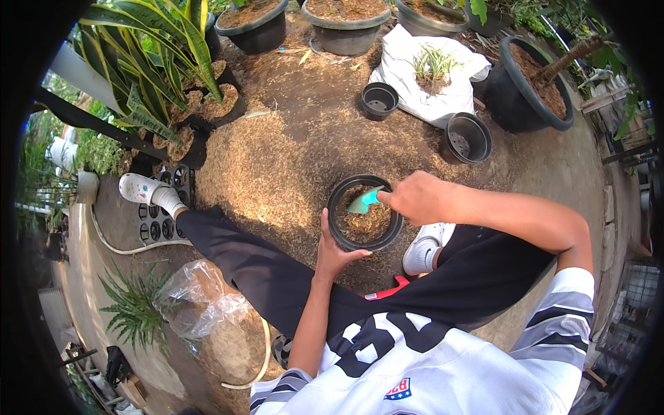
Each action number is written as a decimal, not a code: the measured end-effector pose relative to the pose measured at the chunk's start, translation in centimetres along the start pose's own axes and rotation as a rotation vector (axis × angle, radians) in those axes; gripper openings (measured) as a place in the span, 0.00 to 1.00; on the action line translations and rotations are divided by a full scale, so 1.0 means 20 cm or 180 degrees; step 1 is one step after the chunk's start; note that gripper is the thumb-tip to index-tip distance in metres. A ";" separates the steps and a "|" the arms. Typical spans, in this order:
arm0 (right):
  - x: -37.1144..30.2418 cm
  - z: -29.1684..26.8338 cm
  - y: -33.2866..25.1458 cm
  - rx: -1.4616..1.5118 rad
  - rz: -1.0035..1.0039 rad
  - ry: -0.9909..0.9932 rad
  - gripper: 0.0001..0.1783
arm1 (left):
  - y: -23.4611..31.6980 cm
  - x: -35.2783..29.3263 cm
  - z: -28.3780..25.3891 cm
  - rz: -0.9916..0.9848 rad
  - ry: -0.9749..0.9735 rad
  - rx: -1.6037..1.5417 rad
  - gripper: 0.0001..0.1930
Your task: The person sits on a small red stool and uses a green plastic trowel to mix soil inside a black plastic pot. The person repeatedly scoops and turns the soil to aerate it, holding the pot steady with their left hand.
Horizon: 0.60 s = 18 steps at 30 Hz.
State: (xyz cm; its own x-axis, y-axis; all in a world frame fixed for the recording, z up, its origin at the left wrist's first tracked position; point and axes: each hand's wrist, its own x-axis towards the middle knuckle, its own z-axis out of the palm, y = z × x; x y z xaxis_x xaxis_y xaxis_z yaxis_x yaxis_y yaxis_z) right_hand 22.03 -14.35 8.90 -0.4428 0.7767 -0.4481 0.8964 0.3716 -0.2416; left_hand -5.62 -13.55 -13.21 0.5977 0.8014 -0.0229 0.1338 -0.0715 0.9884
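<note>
A round black plastic plant pot [396, 232] stands between my legs, with brown, coarse potting mix [366, 225] inside. My left hand [332, 252] grips its near left side, thumb along the near rim and fingers up the left wall. In my right hand [416, 198], closed at the pot's right rim, is the handle of a small teal hand trowel [363, 201]. The trowel's blade reaches into the pot, over or in the mix; how deep I cannot tell. My right fist hides most of the handle.
Two black pots [379, 101] [467, 138] stand by a white sack [408, 72] with a small grassy plant [434, 67] on it. Large planters [346, 38] line the back. Snake plants [149, 66] fill the far left. A red-handled tool [389, 289] lies near my right shoe; a hose [114, 245] runs left.
</note>
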 end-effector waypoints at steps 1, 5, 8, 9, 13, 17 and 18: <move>-0.02 0.05 0.02 0.0189 0.0050 -0.0129 0.29 | 0.00 0.00 0.00 0.0026 -0.0023 0.0005 0.82; -0.08 -0.14 -0.06 0.0947 0.0549 -0.1124 0.27 | 0.04 0.02 0.00 0.0089 -0.0037 0.0092 0.82; -0.10 -0.27 -0.06 0.1126 0.0502 -0.1061 0.21 | 0.04 0.00 -0.01 0.0100 -0.0017 0.0204 0.81; -0.10 -0.29 -0.06 0.1135 0.0528 -0.0963 0.20 | 0.05 0.01 0.00 0.0110 -0.0024 0.0234 0.81; -0.07 -0.16 -0.03 0.0884 0.0626 -0.0393 0.17 | 0.05 0.01 0.00 0.0149 -0.0011 0.0132 0.81; -0.02 -0.06 0.00 0.0967 0.0627 -0.0295 0.16 | 0.04 0.01 0.00 0.0127 -0.0012 0.0154 0.81; -0.01 -0.04 0.00 0.0999 0.0602 -0.0264 0.16 | 0.03 0.01 0.00 0.0119 -0.0012 0.0164 0.80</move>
State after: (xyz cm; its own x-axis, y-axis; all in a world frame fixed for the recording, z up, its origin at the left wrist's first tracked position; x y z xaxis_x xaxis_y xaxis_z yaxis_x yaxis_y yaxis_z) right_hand 22.26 -14.15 9.69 -0.2817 0.7680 -0.5752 0.9181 0.0415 -0.3942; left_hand -5.46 -13.44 -12.60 0.6059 0.7954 0.0132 0.1517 -0.1319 0.9796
